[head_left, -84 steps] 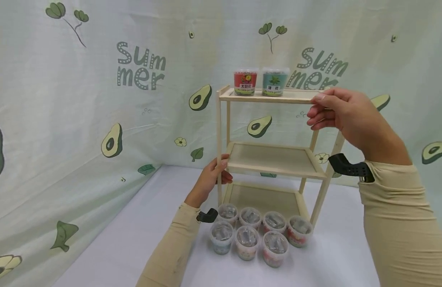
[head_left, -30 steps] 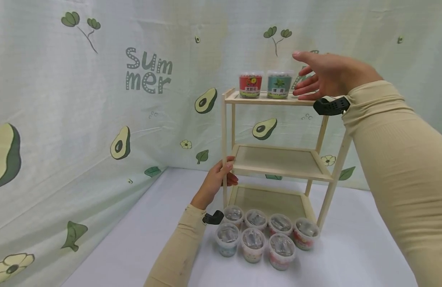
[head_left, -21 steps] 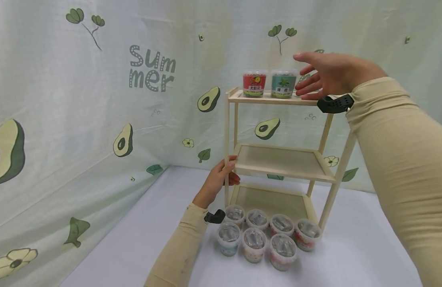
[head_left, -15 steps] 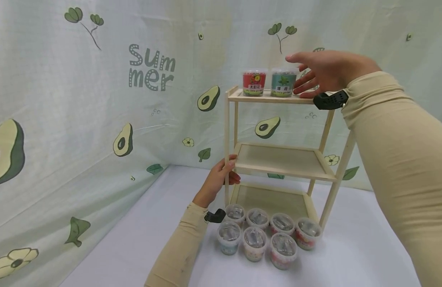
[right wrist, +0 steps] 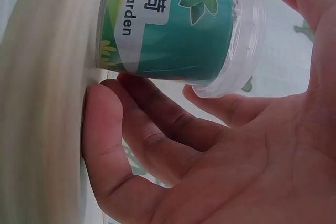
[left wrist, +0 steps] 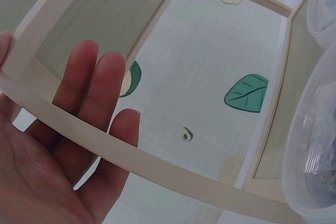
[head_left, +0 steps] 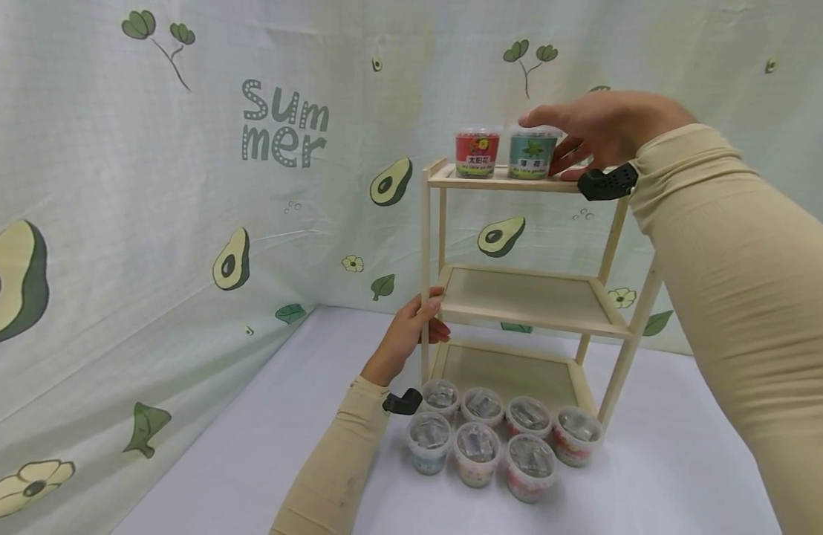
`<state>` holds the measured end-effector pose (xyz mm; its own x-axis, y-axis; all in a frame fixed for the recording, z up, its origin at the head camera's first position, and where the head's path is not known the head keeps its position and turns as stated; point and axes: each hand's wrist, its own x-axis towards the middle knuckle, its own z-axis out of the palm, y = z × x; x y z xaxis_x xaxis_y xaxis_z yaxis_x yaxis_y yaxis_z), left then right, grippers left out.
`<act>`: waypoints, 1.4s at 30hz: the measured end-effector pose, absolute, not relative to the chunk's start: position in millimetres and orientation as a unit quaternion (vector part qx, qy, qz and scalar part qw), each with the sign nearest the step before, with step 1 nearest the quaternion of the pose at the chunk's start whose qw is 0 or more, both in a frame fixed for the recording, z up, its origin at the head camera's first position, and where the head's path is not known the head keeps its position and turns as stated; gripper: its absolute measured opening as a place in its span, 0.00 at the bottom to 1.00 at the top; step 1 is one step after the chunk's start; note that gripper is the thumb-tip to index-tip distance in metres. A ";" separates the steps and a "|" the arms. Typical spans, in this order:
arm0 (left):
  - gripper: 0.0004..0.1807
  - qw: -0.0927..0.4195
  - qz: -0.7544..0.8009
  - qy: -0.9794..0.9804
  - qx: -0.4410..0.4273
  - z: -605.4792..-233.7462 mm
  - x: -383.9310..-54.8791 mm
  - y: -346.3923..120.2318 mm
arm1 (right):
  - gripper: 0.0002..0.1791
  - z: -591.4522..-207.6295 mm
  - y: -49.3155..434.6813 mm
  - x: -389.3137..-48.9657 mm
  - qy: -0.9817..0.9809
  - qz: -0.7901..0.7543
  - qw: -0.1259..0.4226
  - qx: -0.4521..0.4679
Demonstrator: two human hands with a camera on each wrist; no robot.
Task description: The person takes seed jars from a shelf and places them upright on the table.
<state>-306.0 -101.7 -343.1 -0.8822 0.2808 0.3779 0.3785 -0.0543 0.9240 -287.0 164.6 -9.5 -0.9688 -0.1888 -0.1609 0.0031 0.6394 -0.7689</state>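
Note:
A teal plant tub (head_left: 532, 154) with a leaf label stands upright on the top shelf, beside a red plant tub (head_left: 477, 154). My right hand (head_left: 602, 130) is at the teal tub's right side, thumb at lid height and fingers extended along its wall. In the right wrist view the fingertips (right wrist: 105, 111) lie close to the tub's wall; I cannot tell if they touch. My left hand (head_left: 403, 334) grips the left front post of the wooden shelf (head_left: 538, 327) at middle-shelf height. In the left wrist view its fingers (left wrist: 107, 87) pass behind the post (left wrist: 157, 169).
Several lidded tubs (head_left: 476, 449) stand in two rows on the white tabletop (head_left: 251, 446), in front of the bottom shelf (head_left: 512, 371). A printed curtain (head_left: 284, 208) hangs behind and to the left.
My right hand has left the top shelf's front edge, risen, and moved left to the teal tub. The left hand stays on the post. The view has shifted slightly.

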 end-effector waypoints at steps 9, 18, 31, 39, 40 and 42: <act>0.27 0.040 -0.685 -0.686 -0.242 -344.6 -307.9 -103.9 | 0.45 -14.2 163.9 -290.5 0.904 -0.412 0.093 -0.060; 0.26 0.038 -0.682 -0.688 -0.244 -343.4 -308.4 -102.0 | 0.40 -16.9 172.5 -287.0 0.891 -0.444 0.078 -0.057; 0.27 0.048 -0.679 -0.691 -0.243 -338.1 -310.6 -105.8 | 0.47 -18.9 177.2 -283.0 0.846 -0.529 0.022 -0.063; 0.29 0.021 -0.680 -0.687 -0.254 -339.7 -307.5 -101.0 | 0.43 -23.5 177.9 -275.8 0.840 -0.540 -0.018 -0.048; 0.29 0.021 -0.679 -0.688 -0.253 -340.4 -307.5 -101.1 | 0.43 -23.8 177.6 -275.1 0.836 -0.545 -0.021 -0.052; 0.29 0.025 -0.677 -0.692 -0.249 -342.0 -307.7 -101.4 | 0.42 -25.0 177.2 -273.2 0.830 -0.554 -0.028 -0.058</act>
